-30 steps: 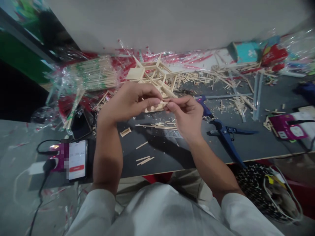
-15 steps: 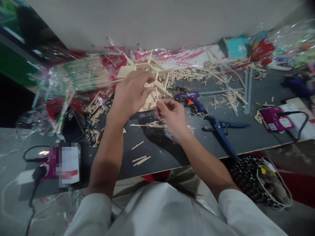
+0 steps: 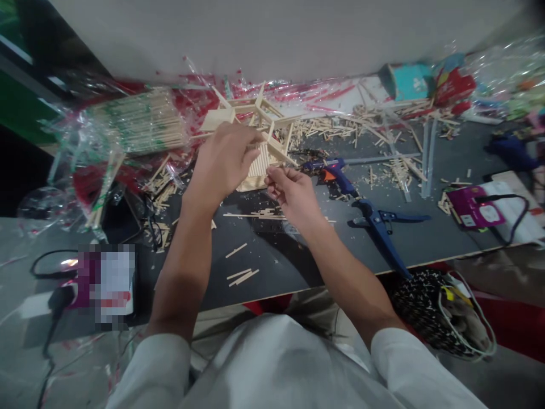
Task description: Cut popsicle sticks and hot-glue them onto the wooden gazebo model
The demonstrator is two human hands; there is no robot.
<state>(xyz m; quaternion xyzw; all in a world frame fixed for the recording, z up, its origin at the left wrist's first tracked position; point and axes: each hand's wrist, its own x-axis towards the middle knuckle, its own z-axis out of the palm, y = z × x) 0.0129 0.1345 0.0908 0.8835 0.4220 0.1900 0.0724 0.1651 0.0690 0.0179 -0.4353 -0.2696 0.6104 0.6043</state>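
Note:
A model built from thin wooden sticks, with a slatted front and beams jutting out at the top, stands at the middle of the table. My left hand is over its left side, thumb and forefinger curved with a gap between them; the other fingers are partly hidden. Low at the model's front right, my right hand is closed in a pinch, thumb against fingertips. Whatever lies in that pinch is too small to make out. Right of it rests a blue glue gun with an orange trigger.
Blue cutters lie open on the right. Loose sticks lie near the front edge, and cut pieces are heaped behind. Bundled sticks in plastic sit at the left. Purple boxes with cables flank both sides.
My left thumb and forefinger have drawn slightly back from the model's front post. My right hand has shifted a little left and up, still pinched. The view has shifted slightly.

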